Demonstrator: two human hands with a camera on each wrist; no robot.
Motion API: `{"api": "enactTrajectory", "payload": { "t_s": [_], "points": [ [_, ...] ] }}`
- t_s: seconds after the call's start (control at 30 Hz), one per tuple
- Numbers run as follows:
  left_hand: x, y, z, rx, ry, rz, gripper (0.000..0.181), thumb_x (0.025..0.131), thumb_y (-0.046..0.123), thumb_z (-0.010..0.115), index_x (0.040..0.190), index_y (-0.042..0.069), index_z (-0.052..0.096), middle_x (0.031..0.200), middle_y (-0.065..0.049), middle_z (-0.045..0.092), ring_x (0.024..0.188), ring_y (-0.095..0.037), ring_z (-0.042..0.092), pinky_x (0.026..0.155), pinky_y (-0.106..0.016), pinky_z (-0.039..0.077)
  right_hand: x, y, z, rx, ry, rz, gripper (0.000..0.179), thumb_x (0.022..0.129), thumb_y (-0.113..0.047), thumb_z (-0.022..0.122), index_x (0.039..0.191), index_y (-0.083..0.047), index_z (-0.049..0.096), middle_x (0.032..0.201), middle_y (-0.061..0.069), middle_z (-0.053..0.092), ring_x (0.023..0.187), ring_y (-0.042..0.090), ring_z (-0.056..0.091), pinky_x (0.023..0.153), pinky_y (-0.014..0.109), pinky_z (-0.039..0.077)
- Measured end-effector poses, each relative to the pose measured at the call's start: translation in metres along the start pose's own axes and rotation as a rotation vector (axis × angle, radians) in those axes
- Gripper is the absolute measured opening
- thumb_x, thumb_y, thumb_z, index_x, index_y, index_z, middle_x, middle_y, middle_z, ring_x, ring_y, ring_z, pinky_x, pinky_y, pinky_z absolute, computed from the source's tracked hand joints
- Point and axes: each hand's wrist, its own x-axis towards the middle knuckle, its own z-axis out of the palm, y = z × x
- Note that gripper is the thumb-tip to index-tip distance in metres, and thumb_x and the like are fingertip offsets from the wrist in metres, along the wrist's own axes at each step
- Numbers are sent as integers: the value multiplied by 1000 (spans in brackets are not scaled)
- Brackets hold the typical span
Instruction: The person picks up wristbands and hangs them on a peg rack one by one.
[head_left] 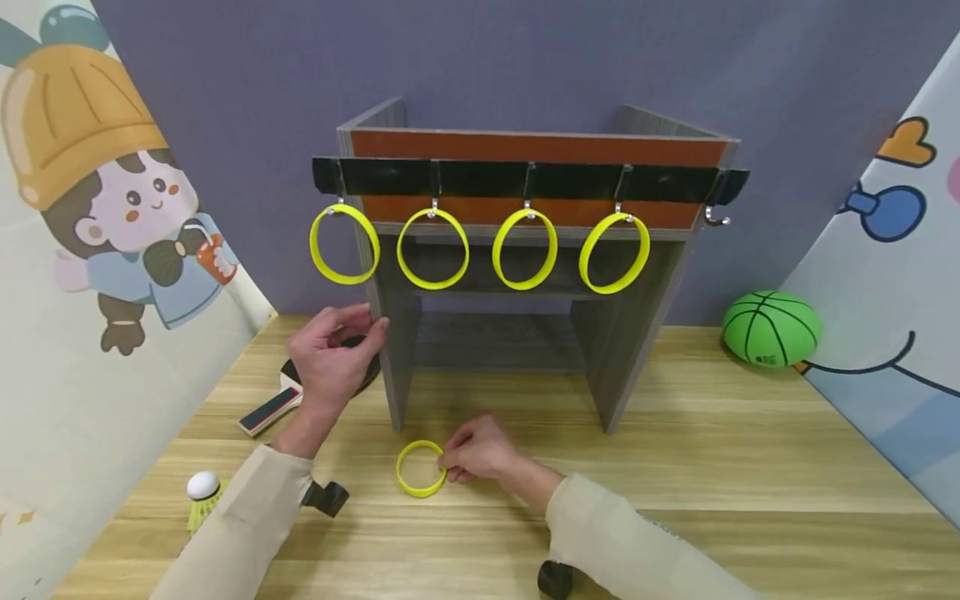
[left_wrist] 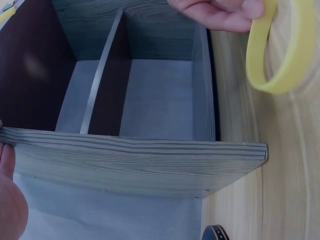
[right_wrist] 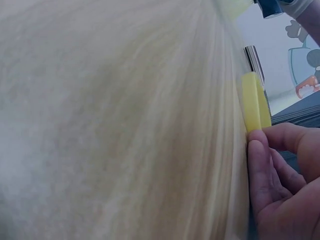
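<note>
Between the thumb and fingers of my right hand (head_left: 483, 454) is the right side of a yellow wristband (head_left: 420, 492), low over the tabletop in front of the shelf. The right wrist view shows the pinch on the band (right_wrist: 255, 102) edge-on. My left hand (head_left: 330, 354) grips the front edge of the left side panel (head_left: 390, 367) of a small grey wooden shelf, with the thumb on one side and fingers on the other. Several similar yellow wristbands (head_left: 442, 286) hang from hooks on a black bar (head_left: 480, 179) across the shelf's front. The rightmost hook (head_left: 717, 218) is bare.
A table tennis bat (head_left: 270, 411) lies behind my left forearm, left of the shelf. A shuttlecock (head_left: 203, 487) is at the left, near my sleeve. A green ball (head_left: 772, 329) sits at the far right by the wall. The wooden tabletop (head_left: 720, 450) extends right.
</note>
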Motion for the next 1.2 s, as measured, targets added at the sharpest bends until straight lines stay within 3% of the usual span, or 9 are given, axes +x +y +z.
{"api": "enactTrajectory", "payload": {
  "t_s": [0.27,0.5,0.63,0.93,1.2],
  "points": [
    [0,-1,0,-6,5,1,20,63,-22,72,81,-18,66,67,-26,60,65,-8,64,62,-21,54,0,2,-2,50,-25,-18,9,72,7,72,78,4,65,62,14,64,54,19,64,52,30,55],
    [-2,-11,-3,-17,8,2,20,63,-20,74,82,-15,68,67,-23,62,64,-9,64,62,-21,54,0,4,-5,109,-59,-36,10,73,9,70,81,7,65,64,14,64,55,19,64,55,31,56],
    [0,-4,-1,-16,-1,5,19,63,-22,72,81,-18,66,66,-26,60,64,-9,64,62,-21,54,-4,5,-8,133,-78,-15,10,73,10,68,82,8,65,64,16,64,54,19,63,55,32,56],
    [-1,-3,-2,-5,-6,20,19,63,-22,72,80,-18,65,66,-26,60,64,-9,64,62,-21,54,-26,12,-17,193,-112,3,11,74,9,68,84,9,65,68,17,64,56,19,64,56,31,56],
    [-1,-5,-2,5,-7,9,19,64,-20,73,81,-18,66,68,-26,61,65,-10,64,63,-22,54,-53,13,-27,217,-151,-36,12,75,7,69,85,10,65,71,14,64,59,20,65,57,32,56]
  ]
}}
